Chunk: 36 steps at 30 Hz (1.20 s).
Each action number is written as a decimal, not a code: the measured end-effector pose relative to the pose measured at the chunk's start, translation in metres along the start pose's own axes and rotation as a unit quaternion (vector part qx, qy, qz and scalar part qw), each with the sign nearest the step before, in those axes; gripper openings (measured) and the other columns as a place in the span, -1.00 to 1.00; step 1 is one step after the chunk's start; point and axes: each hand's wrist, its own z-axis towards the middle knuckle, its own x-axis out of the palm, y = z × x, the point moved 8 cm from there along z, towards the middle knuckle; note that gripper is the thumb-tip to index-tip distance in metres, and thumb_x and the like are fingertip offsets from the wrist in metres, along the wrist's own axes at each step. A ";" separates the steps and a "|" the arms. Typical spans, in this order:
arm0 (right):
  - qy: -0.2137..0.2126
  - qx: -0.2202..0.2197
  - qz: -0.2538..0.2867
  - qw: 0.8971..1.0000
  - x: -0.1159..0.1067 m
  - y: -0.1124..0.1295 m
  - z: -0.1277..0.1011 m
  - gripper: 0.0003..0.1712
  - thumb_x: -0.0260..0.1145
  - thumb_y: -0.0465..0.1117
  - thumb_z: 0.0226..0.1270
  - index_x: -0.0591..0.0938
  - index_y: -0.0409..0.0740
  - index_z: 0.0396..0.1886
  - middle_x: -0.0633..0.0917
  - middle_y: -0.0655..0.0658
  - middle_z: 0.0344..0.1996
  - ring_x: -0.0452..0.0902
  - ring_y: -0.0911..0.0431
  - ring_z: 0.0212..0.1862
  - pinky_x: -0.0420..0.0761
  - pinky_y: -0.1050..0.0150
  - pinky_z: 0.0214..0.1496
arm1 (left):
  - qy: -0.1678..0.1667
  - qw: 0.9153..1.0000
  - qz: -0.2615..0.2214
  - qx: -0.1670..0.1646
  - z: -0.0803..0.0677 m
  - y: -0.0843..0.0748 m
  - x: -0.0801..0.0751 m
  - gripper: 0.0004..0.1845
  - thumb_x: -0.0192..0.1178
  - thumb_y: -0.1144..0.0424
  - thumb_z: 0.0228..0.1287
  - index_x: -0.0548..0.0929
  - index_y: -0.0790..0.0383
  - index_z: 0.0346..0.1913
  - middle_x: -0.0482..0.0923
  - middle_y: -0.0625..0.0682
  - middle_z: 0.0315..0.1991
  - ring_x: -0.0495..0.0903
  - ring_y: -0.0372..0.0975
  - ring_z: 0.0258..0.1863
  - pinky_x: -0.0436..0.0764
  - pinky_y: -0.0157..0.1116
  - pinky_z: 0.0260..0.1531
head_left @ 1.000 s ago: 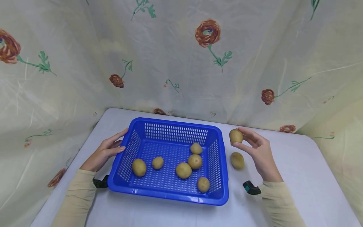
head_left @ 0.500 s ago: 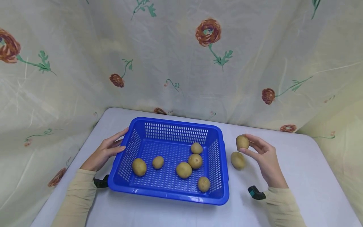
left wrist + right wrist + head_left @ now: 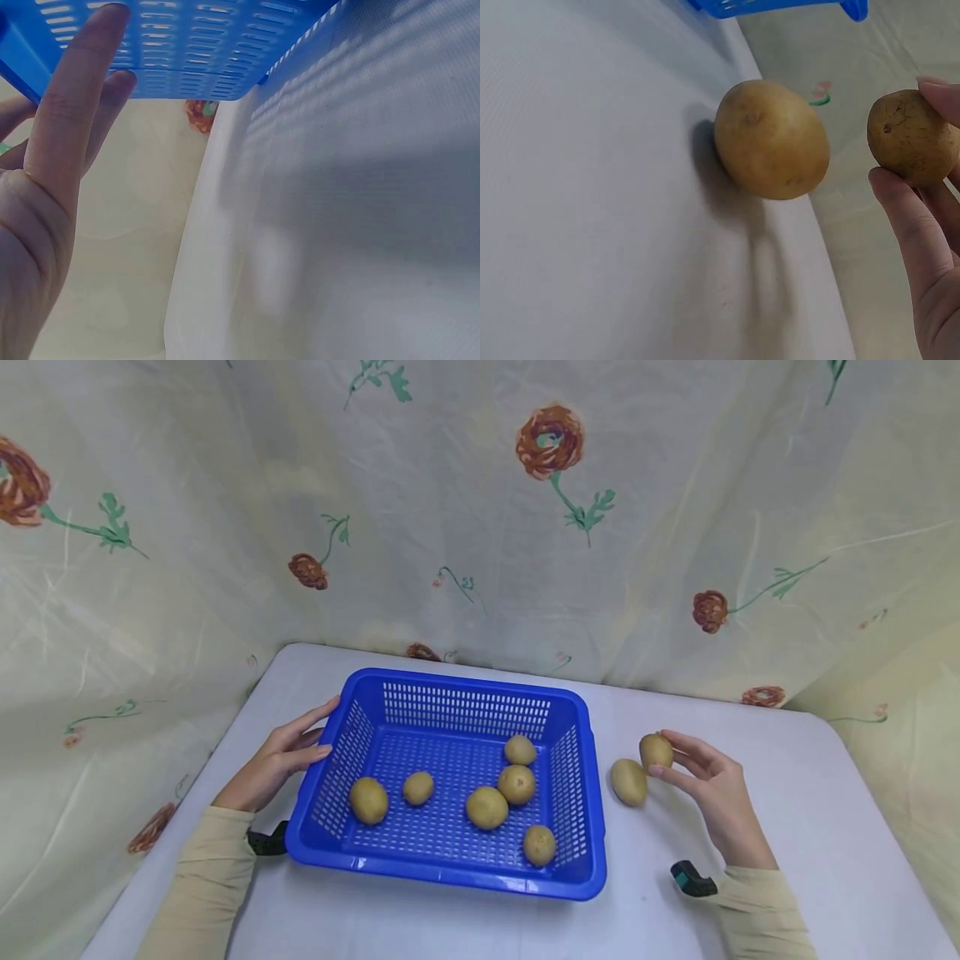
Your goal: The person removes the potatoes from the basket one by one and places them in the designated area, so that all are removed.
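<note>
In the head view, my right hand pinches a brownish-yellow potato between thumb and fingers, right of the basket. Just left of it a second potato lies on the table; in the right wrist view this loose potato appears apart from the held potato. My left hand touches the left side of a blue plastic basket with fairly straight fingers. Up close in the left wrist view, a finger lies along the slotted outer wall. Several potatoes lie scattered on the basket floor.
The table wears a white cloth. Behind it and at both sides hangs a pale curtain with printed flowers. A black device is at the right wrist, another black device at the left.
My right hand has moved right and toward the near edge with the held potato, passing the potato on the table. The left hand and the basket have stayed in place.
</note>
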 end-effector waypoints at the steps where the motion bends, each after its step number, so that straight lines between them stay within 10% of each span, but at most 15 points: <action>1: 0.001 -0.001 0.005 1.000 -0.001 -0.002 0.000 -0.25 0.55 -0.15 0.27 0.52 -0.15 0.44 0.64 0.37 0.14 0.55 0.48 0.16 0.51 0.67 0.11 | 0.000 1.000 0.001 0.000 0.000 0.000 0.000 -0.26 0.09 0.15 0.54 0.08 0.02 0.67 -0.04 0.12 0.70 0.12 0.30 0.60 0.18 0.45 0.42; 36: 0.031 0.020 -0.042 0.998 -0.009 -0.046 -0.004 -0.22 0.54 -0.12 0.29 0.48 -0.22 0.45 0.62 0.51 0.07 0.53 0.65 0.10 0.56 0.66 0.06 | 0.001 1.000 -0.004 -0.008 -0.002 0.000 0.001 -0.25 0.09 0.15 0.54 0.07 0.01 0.68 -0.01 0.16 0.69 0.19 0.27 0.58 0.21 0.43 0.42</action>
